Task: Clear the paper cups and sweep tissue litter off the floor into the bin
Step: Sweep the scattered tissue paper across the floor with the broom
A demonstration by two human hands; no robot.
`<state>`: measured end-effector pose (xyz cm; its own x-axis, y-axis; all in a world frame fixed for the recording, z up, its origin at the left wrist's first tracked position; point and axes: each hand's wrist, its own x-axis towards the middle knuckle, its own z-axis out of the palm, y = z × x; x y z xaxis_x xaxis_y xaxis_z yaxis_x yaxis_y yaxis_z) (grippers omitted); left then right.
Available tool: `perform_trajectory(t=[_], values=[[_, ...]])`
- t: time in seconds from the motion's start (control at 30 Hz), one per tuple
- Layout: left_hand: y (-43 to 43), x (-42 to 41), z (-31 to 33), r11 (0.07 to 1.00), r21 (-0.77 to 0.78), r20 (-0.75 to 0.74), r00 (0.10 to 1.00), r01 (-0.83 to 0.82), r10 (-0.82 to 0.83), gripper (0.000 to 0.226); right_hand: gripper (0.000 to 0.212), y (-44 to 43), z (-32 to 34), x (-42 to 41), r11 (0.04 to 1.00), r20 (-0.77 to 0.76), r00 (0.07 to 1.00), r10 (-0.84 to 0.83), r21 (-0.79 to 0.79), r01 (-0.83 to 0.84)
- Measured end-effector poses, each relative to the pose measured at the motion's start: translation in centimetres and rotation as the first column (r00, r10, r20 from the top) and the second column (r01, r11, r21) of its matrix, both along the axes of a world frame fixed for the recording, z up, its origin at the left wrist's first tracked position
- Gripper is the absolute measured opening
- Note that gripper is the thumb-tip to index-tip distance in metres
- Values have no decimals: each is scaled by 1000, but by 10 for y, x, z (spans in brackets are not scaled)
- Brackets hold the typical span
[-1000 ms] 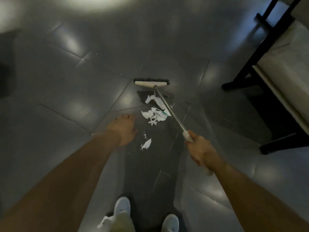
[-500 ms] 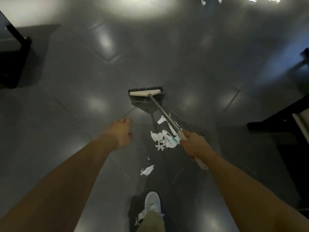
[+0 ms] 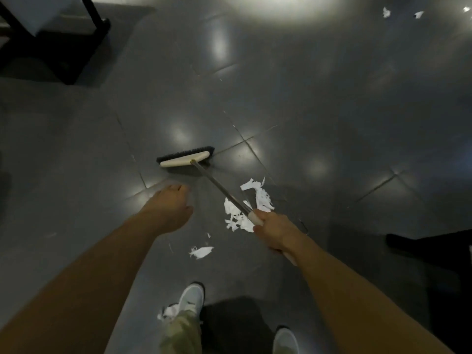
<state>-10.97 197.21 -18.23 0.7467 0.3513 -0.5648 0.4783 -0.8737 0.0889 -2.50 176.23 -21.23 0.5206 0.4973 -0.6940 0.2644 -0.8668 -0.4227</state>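
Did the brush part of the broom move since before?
Yes. The broom head has swung left, away from the tissue pile it stood right behind earlier.

White torn tissue scraps heaped on grey floor; one stray scrap nearby

The scene is dim. Overhead lamps leave soft glare patches on the glossy grey floor, the brightest at its far edge. A dark shadow pools at its near edge. Slight blur softens every outline, and the wide lens bends the tile seams towards the corners.
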Motion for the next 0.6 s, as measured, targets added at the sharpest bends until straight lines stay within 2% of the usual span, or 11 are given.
perform_trajectory(t=[0.07,0.2,0.33,0.47,0.6], values=[[-25,-11,2,999,4,-14,999,-52,52,55,24,-23,2,7,997,2,997,77,-26,-77],[-68,-31,6,992,-2,-25,992,-125,125,50,38,-66,23,20,972,-13,978,207,-108,-207],[-104,-46,13,989,-1,-16,989,-149,149,47,42,-102,45,23,944,0,957,290,-164,-286],[-138,-59,17,986,-10,45,985,-167,168,51,45,-137,51,9,945,5,958,288,-165,-283],[-172,-87,15,985,-11,42,985,-170,170,48,47,-175,50,-12,980,9,981,192,-45,-191]])
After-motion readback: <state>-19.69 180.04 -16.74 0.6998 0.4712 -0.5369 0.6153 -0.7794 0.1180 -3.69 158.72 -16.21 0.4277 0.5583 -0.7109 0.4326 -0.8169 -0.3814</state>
